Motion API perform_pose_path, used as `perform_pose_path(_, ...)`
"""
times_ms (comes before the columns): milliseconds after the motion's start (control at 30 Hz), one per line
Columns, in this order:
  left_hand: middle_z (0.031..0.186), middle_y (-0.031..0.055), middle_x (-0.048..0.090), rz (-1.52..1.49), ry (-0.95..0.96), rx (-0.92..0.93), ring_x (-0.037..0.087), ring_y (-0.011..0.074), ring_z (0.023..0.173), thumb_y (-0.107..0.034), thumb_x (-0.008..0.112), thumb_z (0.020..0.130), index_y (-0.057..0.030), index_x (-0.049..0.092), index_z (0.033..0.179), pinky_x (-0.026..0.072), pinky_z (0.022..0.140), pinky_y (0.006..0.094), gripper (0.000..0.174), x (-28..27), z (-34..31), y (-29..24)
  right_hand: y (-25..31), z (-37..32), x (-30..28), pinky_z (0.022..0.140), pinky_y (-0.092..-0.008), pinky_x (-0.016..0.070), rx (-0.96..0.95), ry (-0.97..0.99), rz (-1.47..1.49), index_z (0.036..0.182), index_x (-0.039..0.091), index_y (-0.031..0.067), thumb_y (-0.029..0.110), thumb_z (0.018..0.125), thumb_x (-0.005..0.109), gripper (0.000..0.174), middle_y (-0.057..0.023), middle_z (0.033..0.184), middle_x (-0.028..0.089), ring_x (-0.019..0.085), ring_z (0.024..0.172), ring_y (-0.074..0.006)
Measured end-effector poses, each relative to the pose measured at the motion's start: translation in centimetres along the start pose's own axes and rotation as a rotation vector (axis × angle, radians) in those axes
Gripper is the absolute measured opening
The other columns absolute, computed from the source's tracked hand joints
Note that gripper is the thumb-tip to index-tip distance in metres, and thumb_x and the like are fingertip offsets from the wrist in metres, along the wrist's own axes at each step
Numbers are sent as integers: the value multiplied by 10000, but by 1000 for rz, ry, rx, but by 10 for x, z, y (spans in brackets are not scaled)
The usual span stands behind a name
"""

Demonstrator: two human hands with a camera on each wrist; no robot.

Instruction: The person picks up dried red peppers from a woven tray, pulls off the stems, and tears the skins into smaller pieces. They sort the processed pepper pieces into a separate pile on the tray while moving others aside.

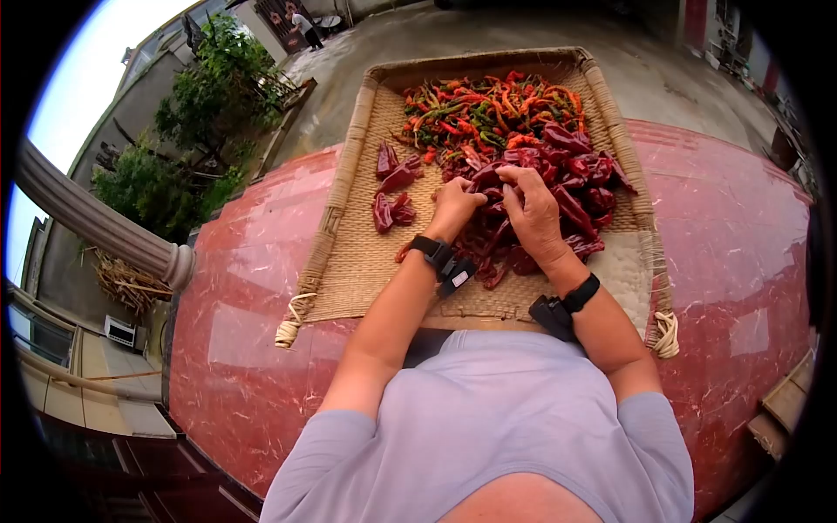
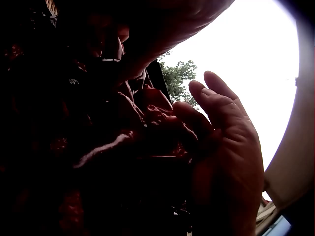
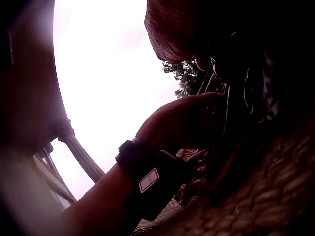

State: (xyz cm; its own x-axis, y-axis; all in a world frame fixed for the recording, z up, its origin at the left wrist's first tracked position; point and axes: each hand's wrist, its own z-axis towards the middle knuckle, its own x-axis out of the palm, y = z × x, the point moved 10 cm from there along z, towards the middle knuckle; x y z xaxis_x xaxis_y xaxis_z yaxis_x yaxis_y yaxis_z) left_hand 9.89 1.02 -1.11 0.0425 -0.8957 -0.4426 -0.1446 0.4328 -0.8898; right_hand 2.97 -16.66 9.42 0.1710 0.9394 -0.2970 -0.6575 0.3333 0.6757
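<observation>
In the head view, my left hand [image 1: 455,212] and right hand [image 1: 534,216] are close together over a heap of wrinkled dark red peppers [image 1: 567,205]. A dark red pepper [image 1: 485,178] spans the gap between them; the fingers of both hands pinch it. The left wrist view shows the right hand [image 2: 229,137] beside dark peppers, some of its fingers raised. In the dim right wrist view, the left hand [image 3: 179,120] reaches in under the right hand [image 3: 172,29]. Shadow hides most of the fingertips there.
A large woven tray [image 1: 349,261] holds the peppers on a red tiled floor [image 1: 253,349]. Thin red, orange and green chillies [image 1: 497,109] lie at its far end. A few dark peppers [image 1: 397,179] sit apart on the left. Beyond are a column [image 1: 105,213] and a distant person [image 1: 305,30].
</observation>
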Motion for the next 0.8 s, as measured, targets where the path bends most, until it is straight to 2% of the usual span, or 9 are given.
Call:
perform_pose_path(167,894,44,671,-172,-18,65,614,117,758,-174,639,943,30,640,1069,489,670,270,240,-12,-27,-5,3,-2,-6,675,-311,530,-29,-35,-17,1152,634,77,-20,911,599,262,-94,1020,644,649,749,-222)
perform_pose_path(300,1031,77,691,-54,-139,133,633,131,851,-181,611,960,37,625,1213,505,744,287,334,-55,-38,-1,4,-2,-5,693,-303,527,-20,-61,-7,1155,635,75,-21,913,600,263,-86,1033,638,645,770,-209)
perform_pose_path(367,1084,116,692,95,-234,75,650,163,919,-187,620,946,48,604,1271,513,778,306,401,-82,-51,-15,2,-2,-7,702,-299,525,-12,-90,8,1155,637,77,-22,914,600,263,-81,1040,632,637,782,-197)
perform_pose_path(467,1119,149,689,163,-431,160,654,219,941,-205,665,903,18,610,1281,510,817,355,442,-124,-35,6,3,-1,-13,721,-290,515,-29,-138,27,1176,626,70,-20,921,596,272,-82,1066,618,612,794,-170)
perform_pose_path(567,1184,194,647,453,-541,86,543,367,1148,-249,693,856,-44,627,1280,450,981,432,476,-134,-53,-12,-2,-2,-17,735,-284,505,-31,-183,57,1225,591,55,8,949,579,280,-78,1084,609,584,791,-145)
perform_pose_path(600,1193,185,637,565,-591,133,489,382,1188,-250,717,831,-75,646,1263,414,1019,450,472,-132,-56,-20,-4,-2,-19,736,-281,501,-14,-196,99,1249,570,50,24,961,572,289,-77,1099,607,576,794,-138)
perform_pose_path(700,1157,200,674,480,-365,250,661,289,1041,-227,732,827,-17,636,1248,533,865,400,479,-96,-40,-36,-8,-2,-24,733,-273,492,11,-239,193,1312,511,40,71,991,554,325,-76,1139,601,558,803,-122)
perform_pose_path(767,1097,195,697,300,-164,250,684,311,998,-196,718,835,6,635,1224,543,879,401,446,-60,-30,-45,-8,-2,-27,725,-269,489,-11,-288,220,1342,478,36,99,1005,547,350,-75,1162,596,551,811,-116)
perform_pose_path(800,1086,201,700,346,-146,329,684,321,1004,-189,719,833,7,634,1221,544,876,407,443,-46,-30,-60,-9,-1,-28,726,-264,488,14,-275,229,1360,456,31,133,1016,538,367,-84,1195,589,551,820,-114)
